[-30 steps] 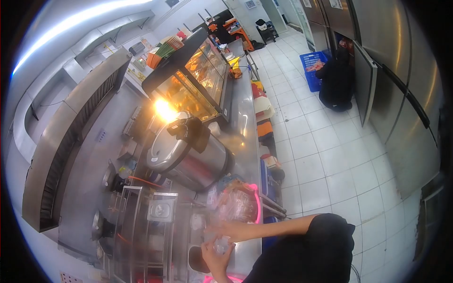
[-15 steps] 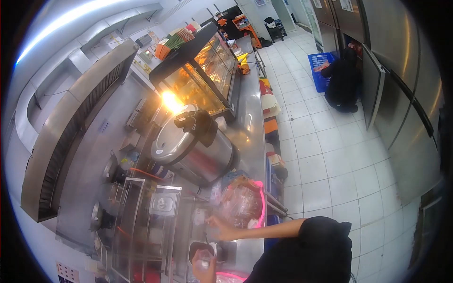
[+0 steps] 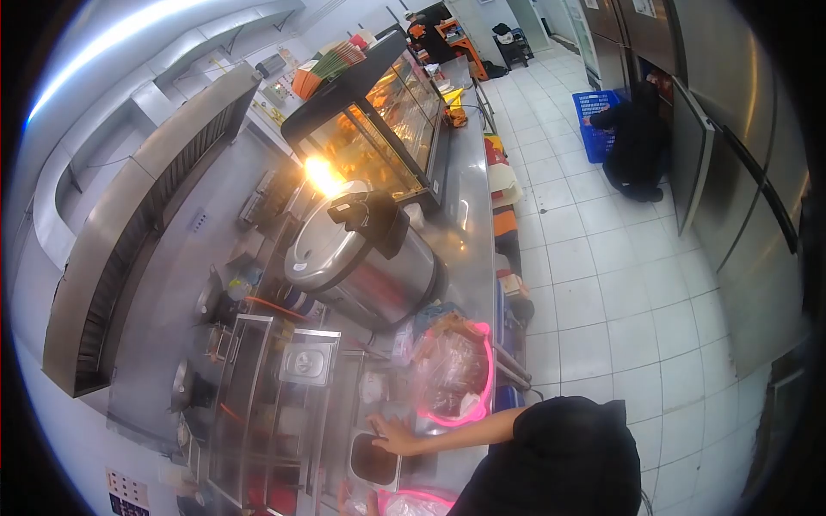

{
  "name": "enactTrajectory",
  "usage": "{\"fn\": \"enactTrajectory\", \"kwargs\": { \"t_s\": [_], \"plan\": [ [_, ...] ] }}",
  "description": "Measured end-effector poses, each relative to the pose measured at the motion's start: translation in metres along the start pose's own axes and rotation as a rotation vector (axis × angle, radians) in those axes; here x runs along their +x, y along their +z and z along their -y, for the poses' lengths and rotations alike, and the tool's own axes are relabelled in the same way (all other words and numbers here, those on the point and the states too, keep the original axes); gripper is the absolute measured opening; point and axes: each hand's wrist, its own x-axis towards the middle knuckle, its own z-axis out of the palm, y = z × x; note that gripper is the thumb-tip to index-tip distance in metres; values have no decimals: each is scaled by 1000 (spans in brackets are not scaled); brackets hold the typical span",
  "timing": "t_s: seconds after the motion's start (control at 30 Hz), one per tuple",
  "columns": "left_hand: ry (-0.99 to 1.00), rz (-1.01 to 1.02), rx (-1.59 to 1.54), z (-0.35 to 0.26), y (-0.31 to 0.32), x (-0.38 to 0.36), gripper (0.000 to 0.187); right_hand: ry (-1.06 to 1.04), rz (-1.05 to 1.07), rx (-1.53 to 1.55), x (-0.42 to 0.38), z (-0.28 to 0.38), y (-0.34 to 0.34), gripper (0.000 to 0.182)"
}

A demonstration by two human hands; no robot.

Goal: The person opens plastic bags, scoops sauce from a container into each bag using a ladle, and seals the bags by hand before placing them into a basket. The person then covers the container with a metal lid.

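Reaching over the bench (image 3: 452, 447) with right forearm nearly level, right hand (image 3: 394, 436) palm down, fingers spread at the upper rim of the metal pan (image 3: 376, 466); holding left hand (image 3: 372, 503) low by clear plastic (image 3: 356, 507), mostly cut off, grip unclear.

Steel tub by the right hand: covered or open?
Open: no lid lies over the steel tub, and its brownish inside shows next to the right hand.
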Motion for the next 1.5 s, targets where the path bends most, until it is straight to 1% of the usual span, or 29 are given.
{"fn": "enactTrajectory", "kwargs": {
  "t_s": [0.03,0.07,0.1,0.17,0.2,0.27,0.3,0.33,0.4,0.43,0.47,0.5,0.53,0.6,0.63,0.67,0.73,0.77,0.8,0.83,0.87,0.93,1.03,1.1,1.13,1.2,1.27,1.33,1.5],
  "plan": [
    [-2,0,0,5,-3,-1,57,-51,-71,-8,4,1,-1,68],
    [2,-31,121,10,-5,-2,56,-101,-141,-18,7,1,-3,65],
    [3,-61,241,15,-7,-3,56,-98,-137,-22,9,1,-4,65],
    [-9,-64,279,9,-7,-7,56,-84,-133,263,12,7,-14,65],
    [-12,-58,286,5,-5,-7,55,-77,-118,257,13,11,-21,65],
    [-24,-52,319,0,-8,-11,55,-48,11,303,14,19,-34,64],
    [-34,-50,351,-3,-8,-13,55,-128,131,247,21,7,-33,63],
    [-49,-49,380,-6,-9,-16,55,-119,159,241,29,-9,-27,63],
    [-95,-67,411,-7,-12,-22,54,-224,240,112,37,-33,-15,62],
    [-90,-86,279,-3,-12,-25,55,-163,273,116,35,-28,-19,60],
    [-81,-107,147,2,-13,-27,55,-158,298,109,34,-22,-23,60],
    [-11,-60,266,10,-19,-30,59,-115,332,117,32,-16,-27,60],
    [-31,-70,263,15,-24,-34,59,-71,364,125,30,-9,-31,60],
    [-97,-108,384,25,-32,-45,66,-13,421,206,28,-3,-36,60],
    [-98,-320,-137,45,-18,-41,60,98,393,276,28,-4,-35,59],
    [-129,-354,-128,56,-26,-52,60,213,379,341,26,-5,-32,58],
    [-131,-369,175,30,-31,-57,64,223,347,532,33,-30,-23,61],
    [-160,-339,184,26,-36,-59,65,232,285,591,33,-29,-25,67],
    [-193,-311,193,22,-41,-61,65,171,261,472,33,-22,-31,74],
    [-260,-337,196,9,-39,-60,65,286,349,662,39,-39,-27,74],
    [-324,-365,196,-1,-39,-59,65,408,358,631,41,-26,-33,67],
    [-318,-427,181,21,-43,-66,65,508,320,610,40,-4,-41,61],
    [-373,-489,237,22,-41,-65,65,489,328,631,41,-8,-48,58],
    [-383,-496,108,41,-35,-62,65,465,349,635,44,-3,-53,57],
    [-395,-517,111,48,-32,-59,65,484,328,650,45,2,-56,56],
    [-418,-480,219,62,-24,-51,65,504,317,667,49,4,-61,54],
    [-401,-488,237,68,-16,-38,63,451,291,689,53,5,-65,55],
    [-238,-450,411,70,-8,-23,62,439,280,687,56,27,-74,54],
    [-221,-384,488,76,11,16,64,328,268,681,67,78,-98,53]
  ]
}}
